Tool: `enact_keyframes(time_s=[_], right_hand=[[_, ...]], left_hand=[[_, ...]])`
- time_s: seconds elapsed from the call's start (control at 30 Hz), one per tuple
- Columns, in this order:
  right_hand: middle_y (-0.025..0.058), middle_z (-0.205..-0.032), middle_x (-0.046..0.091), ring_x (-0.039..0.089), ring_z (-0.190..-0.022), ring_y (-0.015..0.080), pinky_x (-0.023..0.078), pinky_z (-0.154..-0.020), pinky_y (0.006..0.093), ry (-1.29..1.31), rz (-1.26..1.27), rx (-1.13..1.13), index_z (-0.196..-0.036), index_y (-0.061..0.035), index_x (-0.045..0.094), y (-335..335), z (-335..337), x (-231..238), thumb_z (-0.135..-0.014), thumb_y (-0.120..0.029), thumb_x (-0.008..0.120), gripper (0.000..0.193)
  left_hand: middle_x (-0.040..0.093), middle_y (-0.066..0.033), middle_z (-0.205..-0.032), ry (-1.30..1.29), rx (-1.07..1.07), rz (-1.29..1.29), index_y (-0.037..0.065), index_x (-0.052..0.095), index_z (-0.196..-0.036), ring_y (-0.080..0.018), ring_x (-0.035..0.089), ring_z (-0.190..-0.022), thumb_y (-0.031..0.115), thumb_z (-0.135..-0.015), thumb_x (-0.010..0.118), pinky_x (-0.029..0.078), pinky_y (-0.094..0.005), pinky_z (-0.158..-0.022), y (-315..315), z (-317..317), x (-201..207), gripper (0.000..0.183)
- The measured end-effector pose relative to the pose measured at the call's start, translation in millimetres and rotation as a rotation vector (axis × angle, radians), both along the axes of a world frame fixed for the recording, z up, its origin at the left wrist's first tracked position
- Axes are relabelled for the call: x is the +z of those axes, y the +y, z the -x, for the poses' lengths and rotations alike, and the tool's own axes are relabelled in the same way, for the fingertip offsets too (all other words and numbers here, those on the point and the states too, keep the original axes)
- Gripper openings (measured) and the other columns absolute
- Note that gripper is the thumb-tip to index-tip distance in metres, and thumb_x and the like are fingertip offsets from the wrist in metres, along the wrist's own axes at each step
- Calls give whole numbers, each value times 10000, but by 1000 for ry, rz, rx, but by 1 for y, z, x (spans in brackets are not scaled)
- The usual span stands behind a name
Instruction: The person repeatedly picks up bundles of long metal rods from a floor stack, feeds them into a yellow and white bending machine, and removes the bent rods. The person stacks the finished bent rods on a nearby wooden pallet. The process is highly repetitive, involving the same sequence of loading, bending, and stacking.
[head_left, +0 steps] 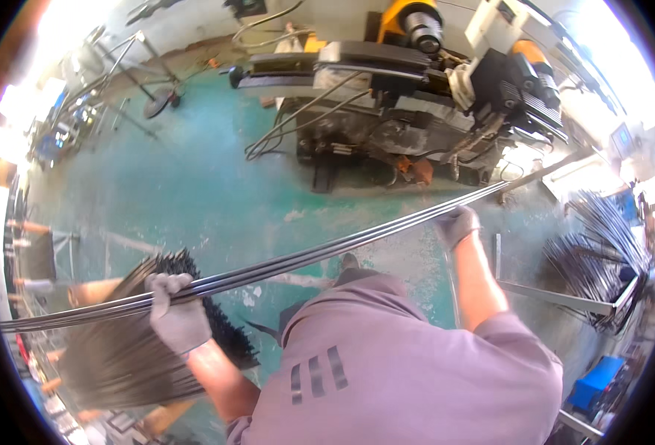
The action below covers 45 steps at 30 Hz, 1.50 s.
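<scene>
Several long, thin dark metal rods point(320, 254) run slantwise across the view, from the low left up to the machine at the right. My gloved left hand point(177, 311) is closed round them near their left part, with the fingers over the top. Farther along to the right, my gloved right hand point(458, 225) grips the same rods from below; its fingers are partly hidden behind them. Beneath my left hand lies a large bundle of dark rods point(131, 363), its cut ends facing right.
A long machine point(387, 126) with yellow-and-black motors stands ahead, cables hanging off its front. More rods point(598, 248) rest on a metal frame point(557, 295) at the right, above a blue box point(596, 383). A wheeled metal stand point(131, 67) is at the far left on the green floor point(149, 170).
</scene>
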State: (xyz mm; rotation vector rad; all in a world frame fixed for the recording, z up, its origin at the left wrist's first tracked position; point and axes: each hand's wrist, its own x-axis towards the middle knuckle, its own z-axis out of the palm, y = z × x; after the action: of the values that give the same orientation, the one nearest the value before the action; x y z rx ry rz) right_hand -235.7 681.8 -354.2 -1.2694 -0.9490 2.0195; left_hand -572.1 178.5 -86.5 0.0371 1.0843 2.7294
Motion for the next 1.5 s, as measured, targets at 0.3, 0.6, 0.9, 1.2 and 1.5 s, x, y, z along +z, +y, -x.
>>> enact_keyframes(time_s=[0.3,0.6,0.9,1.2,1.5], right_hand=[[138,-907,634,659,-877,278,585,-829,403,411,258,-418,-1049,44,542,-23,129,172,-988,-102,560,160],[91,-848,704,678,-768,230,592,-772,382,284,41,-532,-952,-12,649,128,127,185,-997,-277,581,278],[117,-886,694,667,-795,272,568,-713,442,40,11,-704,-970,3,674,146,235,213,-946,-265,670,269],[115,-849,690,681,-747,269,589,-687,415,35,-16,-795,-952,-3,633,277,204,156,-925,-211,699,219],[114,-959,693,683,-813,255,586,-734,406,111,25,-778,-1008,-9,629,261,234,192,-897,-208,731,250]], left_hand=[[658,-121,-1000,117,-304,31,-4,596,-1093,-269,617,-1016,123,-930,634,448,-471,-1070,125,83,18,209],[643,-150,-1032,-11,-352,61,-39,599,-1056,-294,615,-1043,154,-994,546,466,-457,-1063,208,227,-49,209],[638,-183,-1121,-282,-590,73,-36,579,-1112,-334,603,-1083,268,-1027,477,455,-506,-1028,332,254,-60,332],[656,-180,-1144,-287,-344,152,-69,602,-1138,-313,613,-1116,243,-1034,446,474,-442,-1037,342,386,-69,364],[662,-181,-1129,-343,-428,199,-75,617,-1126,-304,627,-1089,180,-1028,468,484,-425,-1032,416,353,-89,311]])
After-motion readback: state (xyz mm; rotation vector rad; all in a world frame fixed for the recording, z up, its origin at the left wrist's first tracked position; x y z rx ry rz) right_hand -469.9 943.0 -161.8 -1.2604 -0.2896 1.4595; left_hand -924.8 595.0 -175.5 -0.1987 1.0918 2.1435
